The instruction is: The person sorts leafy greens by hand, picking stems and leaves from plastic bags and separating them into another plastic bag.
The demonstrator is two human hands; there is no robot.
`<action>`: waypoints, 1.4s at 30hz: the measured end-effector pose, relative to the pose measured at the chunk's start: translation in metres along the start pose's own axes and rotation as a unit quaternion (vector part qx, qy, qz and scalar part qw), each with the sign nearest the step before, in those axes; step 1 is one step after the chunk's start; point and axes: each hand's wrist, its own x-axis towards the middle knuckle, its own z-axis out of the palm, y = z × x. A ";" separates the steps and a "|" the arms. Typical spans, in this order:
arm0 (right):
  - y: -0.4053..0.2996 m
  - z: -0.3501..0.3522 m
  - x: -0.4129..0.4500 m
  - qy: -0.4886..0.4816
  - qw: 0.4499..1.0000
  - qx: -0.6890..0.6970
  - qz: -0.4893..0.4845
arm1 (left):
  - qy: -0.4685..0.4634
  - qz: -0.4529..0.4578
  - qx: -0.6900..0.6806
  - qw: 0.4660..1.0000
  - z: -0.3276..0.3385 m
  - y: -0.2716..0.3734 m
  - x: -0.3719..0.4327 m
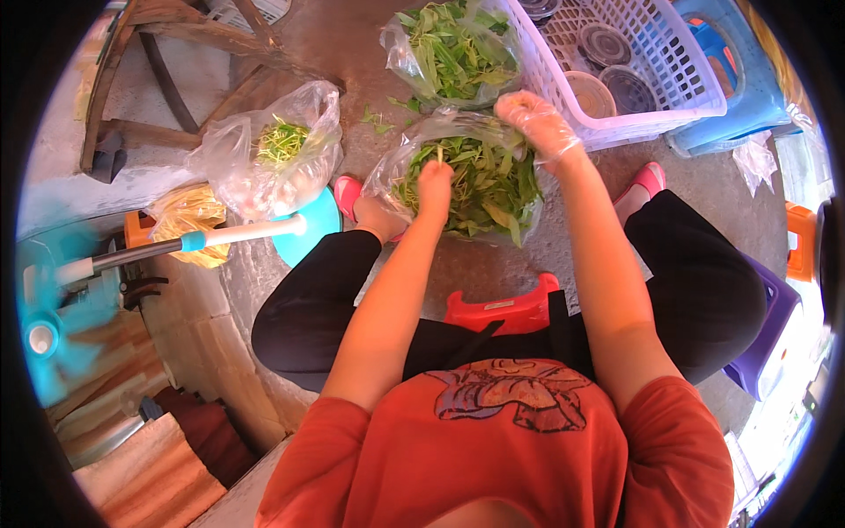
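My left hand (436, 188) is closed on a pale green stem that sticks up from its fingers, above the near plastic bag (389, 165) of leafy greens (488, 178). My right hand (538, 125), in a clear plastic glove, is over the right far edge of that bag, beside a white basket; its fingers are bent, and whether they hold anything cannot be made out. Another clear bag of leafy greens (455, 56) lies just beyond. To the left, a clear plastic bag (317, 132) holds thin cut stems (282, 140).
A white plastic basket (667, 115) with round lidded containers stands at the right, by a blue stool (759, 99). At the left are a turquoise fan (43, 336) with its pole and round base, and a wooden frame (198, 39). A red stool (505, 310) is between my legs.
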 end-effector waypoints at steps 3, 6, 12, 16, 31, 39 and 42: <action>0.019 0.000 0.005 0.016 0.999 -0.036 -0.003 | 0.015 0.086 0.214 0.973 0.017 -0.009 -0.012; 0.017 0.001 0.001 0.013 0.999 -0.036 0.025 | 0.013 0.093 0.379 0.921 0.020 -0.007 -0.014; 0.009 -0.008 0.009 0.028 0.996 -0.079 0.011 | -0.017 0.060 0.118 0.991 -0.010 0.031 0.001; -0.015 0.006 0.004 0.027 0.989 -0.136 -0.047 | -0.068 0.011 0.018 0.997 -0.052 0.067 -0.005; -0.026 0.052 -0.029 -0.104 0.825 -0.441 -0.337 | -0.115 0.087 -0.072 0.987 -0.078 0.133 -0.060; -0.032 0.059 -0.029 -0.125 0.822 -0.394 -0.391 | -0.154 0.045 -0.133 0.978 -0.088 0.151 -0.061; -0.018 0.071 -0.024 -0.040 0.838 -0.360 -0.409 | -0.152 0.041 -0.142 0.977 -0.079 0.153 -0.062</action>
